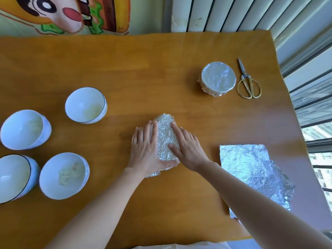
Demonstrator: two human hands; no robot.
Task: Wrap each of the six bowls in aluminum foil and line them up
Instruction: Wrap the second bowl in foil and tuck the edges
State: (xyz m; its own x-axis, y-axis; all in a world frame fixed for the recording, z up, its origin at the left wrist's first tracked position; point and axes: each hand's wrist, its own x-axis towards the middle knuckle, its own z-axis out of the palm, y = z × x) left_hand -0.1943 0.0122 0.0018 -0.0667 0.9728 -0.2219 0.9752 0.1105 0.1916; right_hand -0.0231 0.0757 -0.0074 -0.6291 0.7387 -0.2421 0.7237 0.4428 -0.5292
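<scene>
Head view shows the left hand [145,146] and the right hand [187,149] laid flat on a foil-covered bowl [166,139] at the middle of the wooden table [161,69]. The left fingers [143,130] are straight and pressed side by side on the left flank of the crinkled foil, with the thumb along its near edge. The right fingers [181,132] are straight and slightly spread on the right flank, the thumb tip resting on top. A strip of foil shows between the two sets of fingers, and more crumpled foil peeks out under the left palm.

Beyond the right fingertips and off to their right, well apart, stands a wrapped bowl [218,79] with foil smooth across its top. Gold-handled scissors [248,83] lie just beside it, on the side away from the fingers. Right of the right wrist, loose foil sheets [251,173] lie flat, partly under the forearm.

Left of the left fingers, well apart, four white bowls stand unwrapped: the closest bowl [86,105], a near bowl [63,175], a far-left bowl [25,129] and a corner bowl [16,177].
</scene>
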